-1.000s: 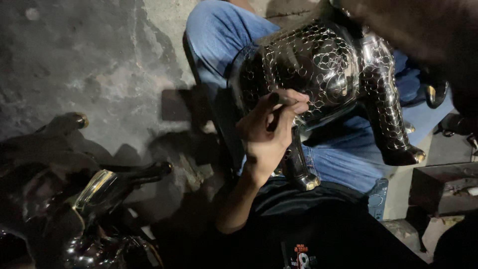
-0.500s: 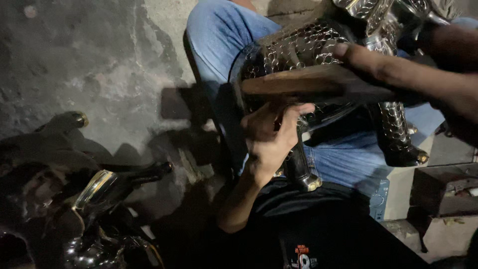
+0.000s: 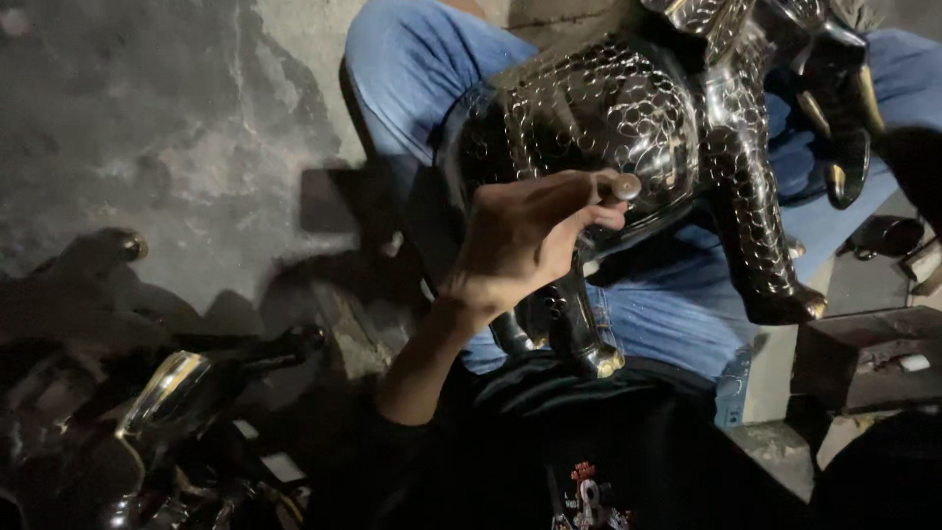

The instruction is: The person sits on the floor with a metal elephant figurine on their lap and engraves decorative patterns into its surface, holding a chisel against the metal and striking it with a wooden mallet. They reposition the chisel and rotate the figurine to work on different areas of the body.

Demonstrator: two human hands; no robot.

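A shiny black metal animal figure (image 3: 628, 108) with a hammered scale pattern and brass-tipped feet rests on my lap, across my blue jeans (image 3: 412, 59). My left hand (image 3: 525, 240) comes up from the lower left and pinches a short metal punch (image 3: 621, 186). The punch's tip is against the figure's belly and its rounded head points right. A dark blurred shape (image 3: 917, 177) at the right edge could be my right hand or arm. Its fingers cannot be made out.
Other dark, glossy metal figures (image 3: 167, 393) lie in shadow at the lower left on the rough concrete floor (image 3: 147, 128). A dark box (image 3: 863, 358) stands at the right beside my leg. My black shirt (image 3: 589, 461) fills the bottom middle.
Half a second ago my right hand swung a wooden stick across the figure above the punch. It has since pulled away to the right edge. My left hand stays on the punch.
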